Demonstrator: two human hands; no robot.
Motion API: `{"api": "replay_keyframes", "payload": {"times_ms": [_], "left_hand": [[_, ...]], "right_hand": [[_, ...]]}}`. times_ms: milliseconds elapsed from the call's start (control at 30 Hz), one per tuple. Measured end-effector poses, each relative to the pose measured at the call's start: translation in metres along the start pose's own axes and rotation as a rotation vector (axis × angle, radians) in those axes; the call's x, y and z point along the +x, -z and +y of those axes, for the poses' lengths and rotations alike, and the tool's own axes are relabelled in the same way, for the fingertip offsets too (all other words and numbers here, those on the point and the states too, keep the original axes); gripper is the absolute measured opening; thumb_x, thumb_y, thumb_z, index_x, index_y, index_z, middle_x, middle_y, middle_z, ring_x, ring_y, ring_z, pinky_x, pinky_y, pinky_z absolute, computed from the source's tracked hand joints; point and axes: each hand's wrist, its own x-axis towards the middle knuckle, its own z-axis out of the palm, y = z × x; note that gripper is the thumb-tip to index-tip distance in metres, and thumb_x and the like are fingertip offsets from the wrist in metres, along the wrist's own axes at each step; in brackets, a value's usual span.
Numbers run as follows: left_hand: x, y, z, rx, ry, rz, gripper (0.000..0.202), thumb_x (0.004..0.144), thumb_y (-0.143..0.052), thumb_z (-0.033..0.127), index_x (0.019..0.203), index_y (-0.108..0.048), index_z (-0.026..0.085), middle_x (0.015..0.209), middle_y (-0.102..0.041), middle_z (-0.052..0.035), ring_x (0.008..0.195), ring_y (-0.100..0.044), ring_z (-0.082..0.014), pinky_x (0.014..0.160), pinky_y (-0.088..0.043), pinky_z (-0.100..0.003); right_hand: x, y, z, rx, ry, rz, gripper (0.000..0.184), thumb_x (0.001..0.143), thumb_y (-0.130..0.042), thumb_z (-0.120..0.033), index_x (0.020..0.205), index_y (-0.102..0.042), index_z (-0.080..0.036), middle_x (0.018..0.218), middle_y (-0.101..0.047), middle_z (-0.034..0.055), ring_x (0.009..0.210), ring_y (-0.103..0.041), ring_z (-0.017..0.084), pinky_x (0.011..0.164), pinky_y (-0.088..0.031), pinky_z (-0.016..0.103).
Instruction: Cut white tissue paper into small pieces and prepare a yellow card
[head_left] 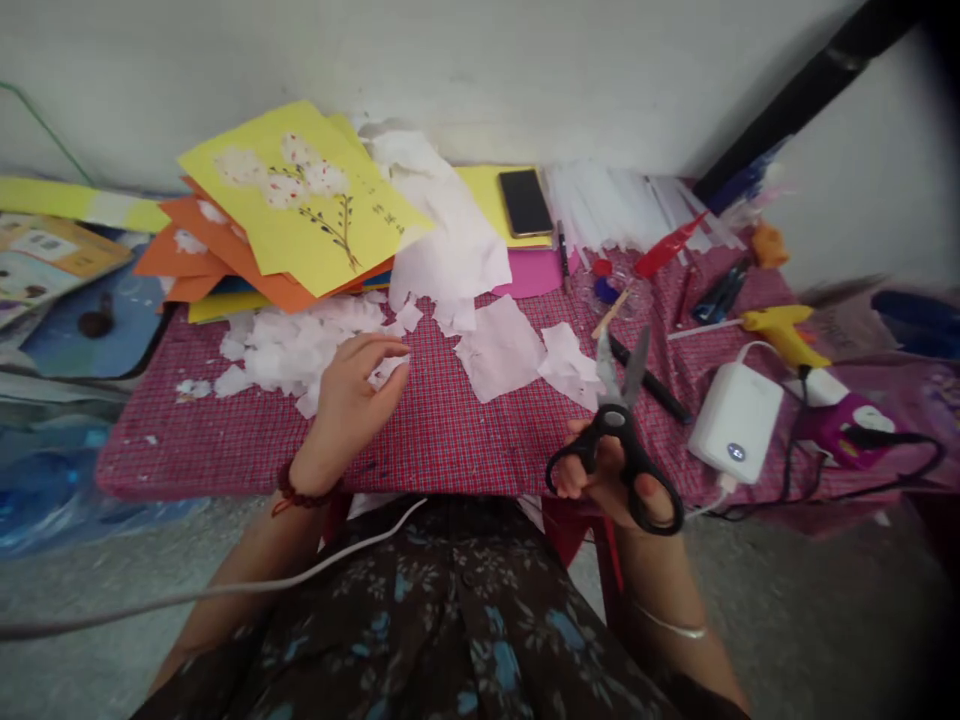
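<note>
Scissors (616, 420) in partly hidden right hand (610, 488)

The red-checked surface (442, 440) carries a loose heap of white paper scraps (281, 345) just beyond the left hand (349, 400), with a stack of yellow and orange sheets (259, 225) farther out past it. Between the two hands, a little beyond them, lie flat pale paper pieces (501, 350), while a black marker (660, 390) rests just beyond the right hand (611, 485). Right of that hand sit a white power bank (739, 415) and a yellow-and-purple glue gun (787, 335); far beyond it spread thin white strips (615, 205).
</note>
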Motion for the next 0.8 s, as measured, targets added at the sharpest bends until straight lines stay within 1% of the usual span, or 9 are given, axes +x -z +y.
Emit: {"api": "replay_keyframes", "payload": {"times_ms": [100, 233, 367, 467, 533, 600, 667, 700, 800], "left_hand": [[0.012, -0.011, 0.016, -0.026, -0.089, -0.071, 0.011, 0.089, -0.060, 0.022, 0.096, -0.068, 0.020, 0.103, -0.071, -0.0064, 0.102, -0.066, -0.0211, 0.092, -0.054, -0.040], [0.024, -0.037, 0.045, -0.072, -0.252, -0.248, 0.011, 0.089, -0.059, 0.019, 0.094, -0.068, 0.018, 0.101, -0.072, -0.0072, 0.098, -0.067, -0.0216, 0.092, -0.053, -0.041], [0.040, -0.068, 0.075, -0.069, -0.348, -0.391, 0.014, 0.090, -0.055, 0.017, 0.098, -0.067, 0.016, 0.102, -0.072, -0.0081, 0.101, -0.065, -0.0231, 0.093, -0.052, -0.040], [0.054, -0.096, 0.092, 0.003, -0.440, -0.445, 0.032, 0.088, -0.056, 0.014, 0.119, -0.062, 0.012, 0.118, -0.068, -0.0126, 0.112, -0.060, -0.0264, 0.100, -0.048, -0.043], [0.064, -0.118, 0.099, 0.050, -0.517, -0.471, 0.048, 0.084, -0.059, 0.011, 0.132, -0.056, 0.013, 0.136, -0.058, -0.0159, 0.124, -0.053, -0.0299, 0.105, -0.043, -0.047], [0.075, -0.138, 0.103, 0.041, -0.547, -0.496, 0.042, 0.081, -0.061, 0.011, 0.122, -0.063, 0.015, 0.142, -0.055, -0.0155, 0.128, -0.050, -0.0324, 0.107, -0.040, -0.050], [0.088, -0.148, 0.104, -0.049, -0.473, -0.472, 0.021, 0.079, -0.061, 0.012, 0.098, -0.069, 0.016, 0.126, -0.065, -0.0120, 0.118, -0.056, -0.0293, 0.104, -0.042, -0.047], [0.094, -0.149, 0.104, -0.115, -0.385, -0.429, 0.012, 0.079, -0.060, 0.012, 0.087, -0.068, 0.016, 0.113, -0.070, -0.0097, 0.108, -0.060, -0.0260, 0.099, -0.045, -0.044], [0.108, -0.131, 0.100, -0.376, -0.023, -0.300, 0.012, 0.080, -0.056, 0.017, 0.069, -0.057, 0.019, 0.074, -0.065, -0.0014, 0.074, -0.060, -0.0165, 0.075, -0.051, -0.033]], "right_hand": [[0.000, 0.007, 0.002, 0.064, 0.062, -0.050, 0.059, 0.078, -0.065, -0.067, 0.128, -0.062, -0.034, 0.070, -0.054, -0.0009, 0.058, -0.047, 0.018, 0.065, -0.045, 0.035], [0.001, 0.015, 0.003, 0.157, 0.202, -0.142, 0.060, 0.079, -0.063, -0.069, 0.127, -0.063, -0.034, 0.061, -0.047, -0.0049, 0.050, -0.040, 0.015, 0.060, -0.045, 0.031], [0.000, 0.016, 0.007, 0.194, 0.208, -0.175, 0.061, 0.079, -0.064, -0.066, 0.129, -0.063, -0.031, 0.064, -0.054, -0.0039, 0.050, -0.043, 0.013, 0.060, -0.045, 0.030], [0.000, 0.016, 0.009, 0.206, 0.190, -0.172, 0.064, 0.081, -0.063, -0.066, 0.131, -0.061, -0.028, 0.067, -0.056, -0.0033, 0.052, -0.047, 0.013, 0.062, -0.047, 0.030], [0.000, 0.017, 0.010, 0.213, 0.203, -0.192, 0.064, 0.081, -0.064, -0.065, 0.132, -0.060, -0.027, 0.067, -0.056, -0.0036, 0.053, -0.047, 0.013, 0.063, -0.048, 0.030], [0.001, 0.018, 0.011, 0.226, 0.222, -0.207, 0.065, 0.082, -0.065, -0.064, 0.133, -0.060, -0.025, 0.067, -0.057, -0.0035, 0.054, -0.048, 0.012, 0.064, -0.048, 0.030], [0.002, 0.019, 0.011, 0.236, 0.233, -0.206, 0.065, 0.083, -0.064, -0.063, 0.134, -0.059, -0.023, 0.067, -0.058, -0.0028, 0.055, -0.048, 0.013, 0.065, -0.048, 0.030], [0.002, 0.019, 0.011, 0.240, 0.234, -0.204, 0.066, 0.083, -0.064, -0.063, 0.135, -0.059, -0.023, 0.068, -0.058, -0.0025, 0.055, -0.048, 0.013, 0.064, -0.048, 0.030], [0.002, 0.019, 0.011, 0.245, 0.213, -0.198, 0.066, 0.083, -0.064, -0.063, 0.134, -0.059, -0.023, 0.068, -0.059, -0.0019, 0.055, -0.048, 0.013, 0.065, -0.048, 0.030]]}}
